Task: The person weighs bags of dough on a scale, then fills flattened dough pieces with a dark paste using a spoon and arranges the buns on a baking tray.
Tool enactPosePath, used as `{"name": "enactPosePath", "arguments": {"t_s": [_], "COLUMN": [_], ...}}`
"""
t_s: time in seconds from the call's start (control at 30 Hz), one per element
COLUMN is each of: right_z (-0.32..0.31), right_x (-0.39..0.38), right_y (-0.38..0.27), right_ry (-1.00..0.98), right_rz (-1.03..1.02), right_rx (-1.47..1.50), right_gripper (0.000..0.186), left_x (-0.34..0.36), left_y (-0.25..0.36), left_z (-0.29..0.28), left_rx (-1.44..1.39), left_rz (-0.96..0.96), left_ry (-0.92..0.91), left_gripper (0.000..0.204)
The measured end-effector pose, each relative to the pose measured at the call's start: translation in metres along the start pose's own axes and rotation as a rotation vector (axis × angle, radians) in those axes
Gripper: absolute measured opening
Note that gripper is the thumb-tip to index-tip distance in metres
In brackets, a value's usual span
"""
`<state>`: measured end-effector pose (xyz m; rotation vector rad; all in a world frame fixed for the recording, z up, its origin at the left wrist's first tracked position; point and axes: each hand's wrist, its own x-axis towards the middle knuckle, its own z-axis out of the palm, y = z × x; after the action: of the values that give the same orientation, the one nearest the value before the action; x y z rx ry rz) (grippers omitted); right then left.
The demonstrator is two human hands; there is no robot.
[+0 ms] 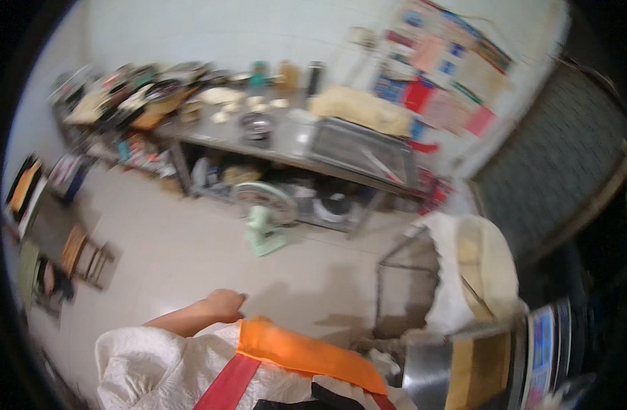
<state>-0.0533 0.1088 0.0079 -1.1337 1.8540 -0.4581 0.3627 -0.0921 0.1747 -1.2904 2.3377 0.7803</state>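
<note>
My left hand (224, 305) is held out in front of my body over the tiled floor, with the white sleeve pushed up the forearm. Its back faces up, and the fingers are mostly hidden and blurred. I see nothing held in it, and it touches nothing visible. My right hand is out of the picture. Across the room is a long metal table (279, 147). On it lie pale dough-like pieces (221, 117), a metal bowl (257, 126) and a dark tray (351, 147) with a long thin stick (382, 166) on it.
A light green fan (262, 232) stands on the floor before the table. Right of me are a bin with a white cloth lining (440, 273), a metal surface (430, 376) and a dark grey door (553, 157). A small wooden stool (88, 256) is at left.
</note>
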Motion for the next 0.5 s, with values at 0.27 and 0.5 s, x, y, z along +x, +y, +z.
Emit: {"name": "enactPosePath", "arguments": {"t_s": [0.27,0.5], "right_z": [-0.015,0.091], "right_x": [0.203,0.418], "right_y": [-0.034,-0.137], "right_ry": [-0.07,-0.289], "right_rz": [0.425,0.344], "right_rx": [-0.202,-0.285], "right_gripper": [0.029,0.025], "left_x": [-0.017,-0.035], "left_y": [-0.101,-0.259], "left_z": [-0.049,-0.07], "left_rx": [-0.416,-0.401], "left_rz": [0.033,-0.466], "left_ry": [0.274,0.385], "left_gripper": [0.061,0.059]}}
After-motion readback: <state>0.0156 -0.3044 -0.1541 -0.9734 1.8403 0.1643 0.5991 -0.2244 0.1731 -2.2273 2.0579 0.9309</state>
